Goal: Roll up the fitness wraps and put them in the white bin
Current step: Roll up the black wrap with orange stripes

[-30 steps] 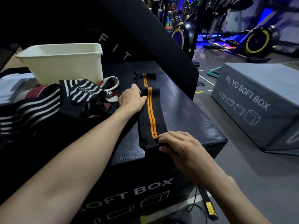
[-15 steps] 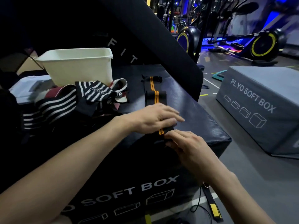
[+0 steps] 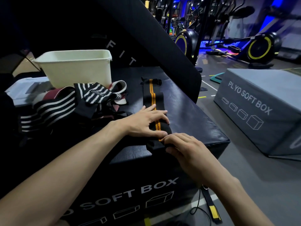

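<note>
A long black elastic fitness wrap with two orange stripes down its middle [image 3: 152, 97] lies flat on the dark padded plyo box [image 3: 187, 111], its long axis running from the near edge of that box straight away toward the far end, where a small black fastening tab bunches up. The near end sits at the box's front edge and is thickened into a fold or first turn. The left hand [image 3: 146, 123] lies across the wrap just behind that end, fingers straight and spread, pressing the fabric down. The right hand [image 3: 184, 149] pinches the near end between curled fingers and thumb at the box's front edge.

Left of the wrap, still on the box, lies a loose heap of black-and-white striped wraps [image 3: 68, 105] mixed with red and cream ones. Behind that heap, toward the box's far-left corner, stands the white plastic bin [image 3: 76, 70], open side up. Right of the wrap the box top is bare dark vinyl up to its right edge, beyond which the floor drops away to a grey soft box [image 3: 260, 111].
</note>
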### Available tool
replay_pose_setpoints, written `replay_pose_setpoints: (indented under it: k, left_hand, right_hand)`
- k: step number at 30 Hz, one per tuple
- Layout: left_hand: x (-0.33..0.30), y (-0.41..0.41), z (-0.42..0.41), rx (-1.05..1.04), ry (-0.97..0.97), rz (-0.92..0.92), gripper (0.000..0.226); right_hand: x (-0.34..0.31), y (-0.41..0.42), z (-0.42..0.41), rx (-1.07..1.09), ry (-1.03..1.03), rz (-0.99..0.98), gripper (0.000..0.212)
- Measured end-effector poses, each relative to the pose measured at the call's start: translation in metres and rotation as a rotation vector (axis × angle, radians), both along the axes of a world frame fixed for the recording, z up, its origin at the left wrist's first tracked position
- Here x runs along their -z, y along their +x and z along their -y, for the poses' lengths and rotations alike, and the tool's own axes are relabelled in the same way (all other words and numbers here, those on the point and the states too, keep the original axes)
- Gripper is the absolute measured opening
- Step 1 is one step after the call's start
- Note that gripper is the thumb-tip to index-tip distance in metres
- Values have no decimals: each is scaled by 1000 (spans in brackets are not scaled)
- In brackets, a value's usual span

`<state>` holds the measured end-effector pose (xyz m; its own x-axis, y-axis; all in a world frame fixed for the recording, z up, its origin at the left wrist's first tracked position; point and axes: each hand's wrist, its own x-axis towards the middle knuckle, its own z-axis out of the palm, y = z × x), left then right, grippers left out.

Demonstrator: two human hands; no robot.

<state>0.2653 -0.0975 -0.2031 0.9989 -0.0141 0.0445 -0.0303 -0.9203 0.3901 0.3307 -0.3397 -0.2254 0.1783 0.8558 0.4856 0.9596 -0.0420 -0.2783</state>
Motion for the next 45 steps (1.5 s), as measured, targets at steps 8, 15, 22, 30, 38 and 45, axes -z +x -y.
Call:
replay_pose_setpoints:
  k: [8,15,22,30,38,45]
  left_hand:
    - [-3,1,-1,-185,-143,157,31]
    - [-3,-8,5,-704,-191,200,72]
    - [-14,-3,14,-766,-331,184,55]
    - [0,-6,19,-702,-118,394,26]
    - [-6,-9,16,-391,50,333,21]
    - [-18,-36,20,-206,164,160,50]
  right_hand:
    - [-3,-2,0,8,-5,-35,20]
    - [-7,-4,1,-10,-3,-22,20]
    - [-8,-11,1,-33,20,44,17]
    - [-10,-10,0,-25,-18,-101,22]
    - [-14,-3,-7,-22,-88,-214,16]
    - [-28,0,-18,59,-299,-371,16]
